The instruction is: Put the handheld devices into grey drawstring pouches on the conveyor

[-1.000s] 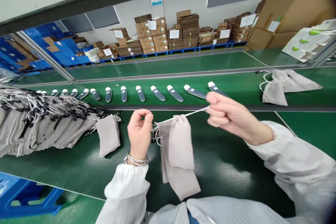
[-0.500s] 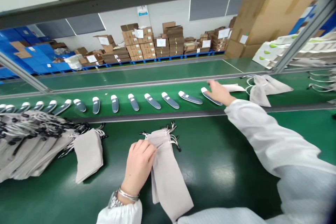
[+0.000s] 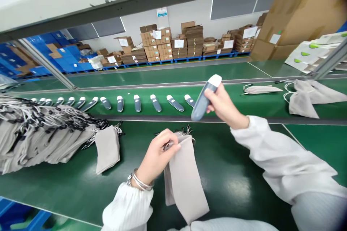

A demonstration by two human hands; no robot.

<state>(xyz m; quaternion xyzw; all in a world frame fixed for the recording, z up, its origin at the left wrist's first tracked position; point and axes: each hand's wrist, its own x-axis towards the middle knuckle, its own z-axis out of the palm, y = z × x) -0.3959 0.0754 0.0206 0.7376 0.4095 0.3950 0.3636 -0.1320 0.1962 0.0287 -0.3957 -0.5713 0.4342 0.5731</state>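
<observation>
My right hand [image 3: 227, 106], raised over the belt, grips a blue-grey oblong piece with a white tip [image 3: 201, 105], tilted with the tip up; its exact kind I cannot tell. With thumb and fingers, my left hand [image 3: 157, 155] pinches the corded top of a pale grey drawstring pouch [image 3: 188, 177]. More than one layer of pouch shows there, and the lower end hangs toward me. Several similar oblong pieces [image 3: 155, 103] lie in a row on the green belt [image 3: 146, 113]. To the left of my left hand lies a small stack of pouches [image 3: 107, 149].
A large heap of drawstring pouches [image 3: 40, 144] covers the left of the green worktable [image 3: 130, 202]. More pouches [image 3: 311, 95] lie at the belt's right end. A metal rail [image 3: 151, 118] divides belt from table. Cardboard boxes [image 3: 157, 45] stand at the back.
My right hand has picked an oblong piece off the row and brought it up and toward me. My left hand has lifted the pouch's top slightly. The view has shifted left.
</observation>
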